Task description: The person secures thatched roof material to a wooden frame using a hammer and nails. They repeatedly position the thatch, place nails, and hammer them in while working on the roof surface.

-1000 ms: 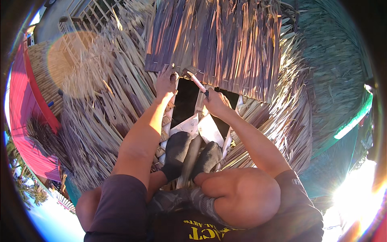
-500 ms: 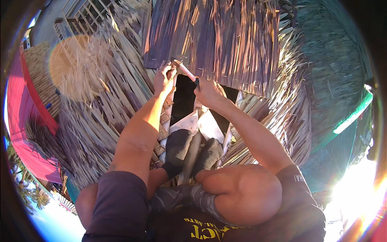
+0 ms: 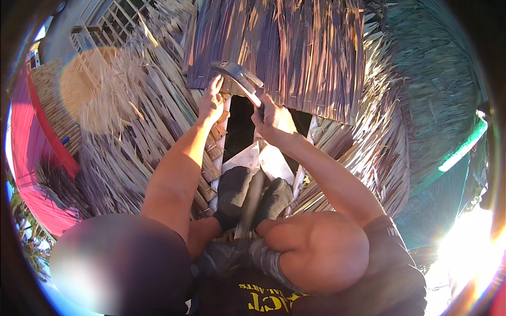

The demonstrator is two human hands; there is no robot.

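"Where's the hammer (image 3: 232,69)?"
"Gripped in the right hand (image 3: 275,122), its head just beyond the left hand (image 3: 211,106)."
"Is the left pinching anything?"
"Can't tell; its fingers are by the thatch panel (image 3: 284,52)."

You have two hands, one left hand (image 3: 210,108) and one right hand (image 3: 275,120), and one hammer (image 3: 240,74). Nearer you are two dark socks (image 3: 233,197). Beyond them you can count two pale boards (image 3: 244,158) and two dark gaps (image 3: 239,126). Farther lies one thatch panel (image 3: 295,58); left, you have one red roof (image 3: 37,152).
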